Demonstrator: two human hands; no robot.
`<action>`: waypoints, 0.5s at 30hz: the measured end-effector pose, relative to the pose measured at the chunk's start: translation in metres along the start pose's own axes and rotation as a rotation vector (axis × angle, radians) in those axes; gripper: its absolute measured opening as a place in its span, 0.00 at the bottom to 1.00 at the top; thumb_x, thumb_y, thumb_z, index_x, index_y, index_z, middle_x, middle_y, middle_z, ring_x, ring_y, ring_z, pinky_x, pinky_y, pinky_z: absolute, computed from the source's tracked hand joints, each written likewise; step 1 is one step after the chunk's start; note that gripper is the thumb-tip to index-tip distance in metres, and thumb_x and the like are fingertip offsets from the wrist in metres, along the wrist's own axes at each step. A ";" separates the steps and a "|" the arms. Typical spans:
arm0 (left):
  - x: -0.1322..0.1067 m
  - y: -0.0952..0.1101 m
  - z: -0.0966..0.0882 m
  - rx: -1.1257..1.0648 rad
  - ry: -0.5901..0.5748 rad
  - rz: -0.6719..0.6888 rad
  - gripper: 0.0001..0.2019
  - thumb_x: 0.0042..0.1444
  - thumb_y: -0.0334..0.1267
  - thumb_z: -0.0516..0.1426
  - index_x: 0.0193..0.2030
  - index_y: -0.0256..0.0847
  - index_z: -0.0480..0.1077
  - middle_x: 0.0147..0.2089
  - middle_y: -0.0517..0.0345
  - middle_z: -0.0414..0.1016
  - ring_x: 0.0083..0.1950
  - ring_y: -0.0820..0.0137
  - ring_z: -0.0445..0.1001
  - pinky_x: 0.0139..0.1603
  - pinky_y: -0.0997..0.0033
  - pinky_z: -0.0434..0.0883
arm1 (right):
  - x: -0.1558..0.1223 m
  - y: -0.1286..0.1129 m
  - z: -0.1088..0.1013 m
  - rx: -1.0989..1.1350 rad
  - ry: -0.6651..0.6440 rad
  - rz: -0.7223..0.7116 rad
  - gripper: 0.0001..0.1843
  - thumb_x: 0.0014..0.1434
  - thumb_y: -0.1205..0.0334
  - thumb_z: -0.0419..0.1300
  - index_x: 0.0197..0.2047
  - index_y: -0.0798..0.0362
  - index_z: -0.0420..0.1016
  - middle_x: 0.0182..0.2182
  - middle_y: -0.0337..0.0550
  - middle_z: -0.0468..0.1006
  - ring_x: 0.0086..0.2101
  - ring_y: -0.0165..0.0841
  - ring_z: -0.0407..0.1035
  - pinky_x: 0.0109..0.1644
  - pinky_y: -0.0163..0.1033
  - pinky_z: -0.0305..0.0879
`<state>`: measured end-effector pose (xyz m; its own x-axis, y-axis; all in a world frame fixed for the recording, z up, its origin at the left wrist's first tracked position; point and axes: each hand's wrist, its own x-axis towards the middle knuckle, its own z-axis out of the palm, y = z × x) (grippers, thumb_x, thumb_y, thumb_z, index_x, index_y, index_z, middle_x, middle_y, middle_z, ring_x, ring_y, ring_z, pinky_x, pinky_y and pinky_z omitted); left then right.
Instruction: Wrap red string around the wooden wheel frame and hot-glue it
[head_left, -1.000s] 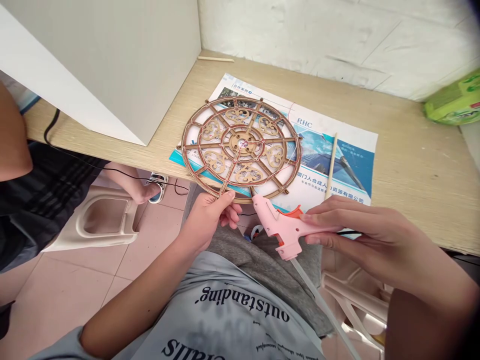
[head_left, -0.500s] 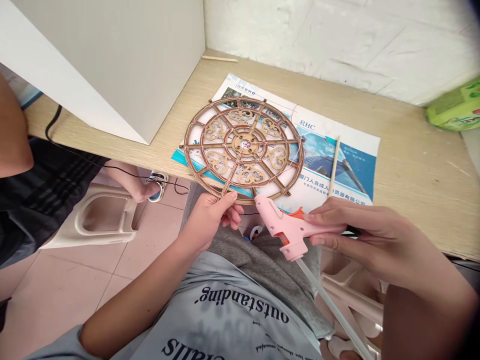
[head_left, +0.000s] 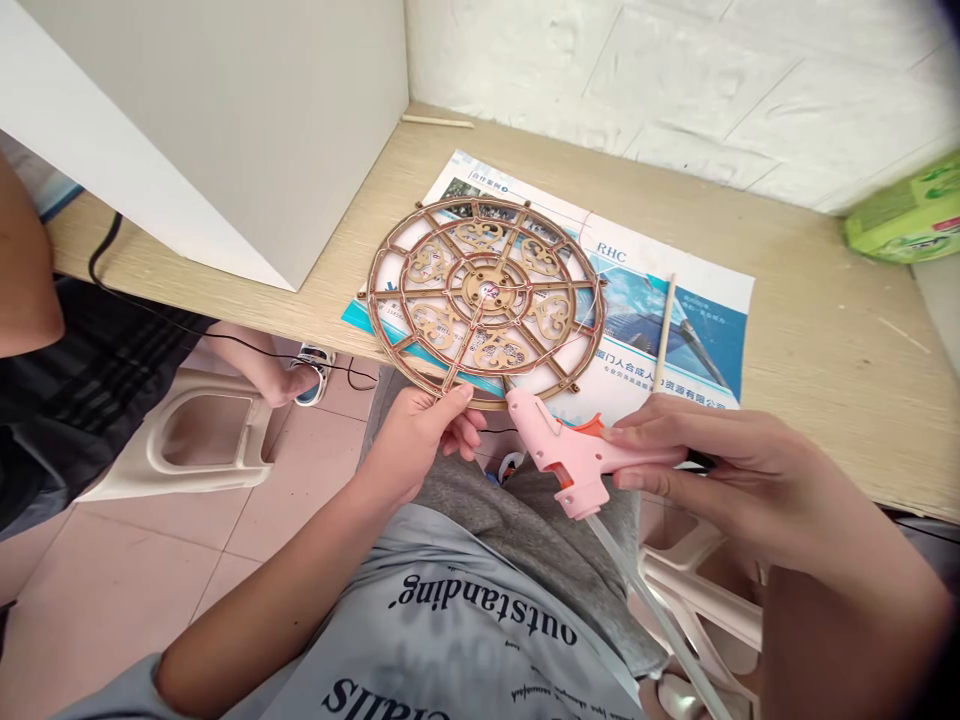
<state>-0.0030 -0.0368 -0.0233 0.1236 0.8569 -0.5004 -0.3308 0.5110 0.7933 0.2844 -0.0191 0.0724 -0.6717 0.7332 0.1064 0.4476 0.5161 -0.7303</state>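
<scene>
The left hand (head_left: pixel 409 445) pinches the lower rim of a laser-cut wooden wheel (head_left: pixel 486 300) (lying flat on a printed flyer (head_left: pixel 675 340) on the surface (head_left: pixel 825 400)), a pink hot glue gun (head_left: pixel 577 460) nozzle just beside that rim, gripped closed in the right hand (head_left: pixel 720 480).

Laser-cut wooden wheel (head_left: pixel 486 290) — a touch further right

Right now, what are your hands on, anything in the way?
Left hand pinching round openwork wooden wheel at lower rim. Right hand gripping pink glue gun, nozzle at rim, contact unclear. Thin wooden stick beside wheel on blue printed flyer.
</scene>
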 end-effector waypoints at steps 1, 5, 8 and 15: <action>0.000 0.000 0.000 0.001 0.001 0.000 0.26 0.51 0.61 0.71 0.26 0.35 0.81 0.21 0.54 0.77 0.20 0.76 0.73 0.22 0.78 0.64 | 0.000 0.000 0.000 -0.001 -0.006 -0.004 0.07 0.72 0.57 0.70 0.53 0.42 0.83 0.43 0.35 0.87 0.40 0.27 0.82 0.46 0.27 0.78; -0.001 0.000 0.000 0.007 0.000 -0.002 0.26 0.51 0.61 0.71 0.27 0.35 0.82 0.22 0.54 0.78 0.20 0.75 0.73 0.23 0.78 0.63 | 0.002 -0.004 -0.003 -0.013 -0.007 -0.013 0.06 0.72 0.57 0.70 0.51 0.44 0.84 0.42 0.36 0.88 0.40 0.29 0.83 0.45 0.28 0.79; -0.002 0.000 0.001 0.007 -0.003 -0.001 0.26 0.52 0.61 0.71 0.27 0.35 0.82 0.22 0.54 0.78 0.20 0.76 0.73 0.23 0.78 0.62 | 0.006 -0.010 -0.004 -0.004 0.004 -0.006 0.05 0.71 0.57 0.71 0.48 0.46 0.85 0.40 0.38 0.88 0.38 0.29 0.83 0.43 0.28 0.79; 0.000 -0.002 -0.001 0.003 -0.016 0.004 0.25 0.54 0.60 0.70 0.27 0.35 0.82 0.23 0.54 0.78 0.21 0.74 0.73 0.23 0.77 0.63 | 0.005 -0.016 -0.009 -0.089 -0.023 -0.042 0.05 0.74 0.55 0.67 0.51 0.41 0.82 0.43 0.39 0.88 0.40 0.33 0.84 0.40 0.31 0.79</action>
<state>-0.0035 -0.0381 -0.0248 0.1379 0.8597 -0.4918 -0.3281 0.5082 0.7963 0.2789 -0.0198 0.0905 -0.7040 0.7000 0.1196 0.4683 0.5842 -0.6628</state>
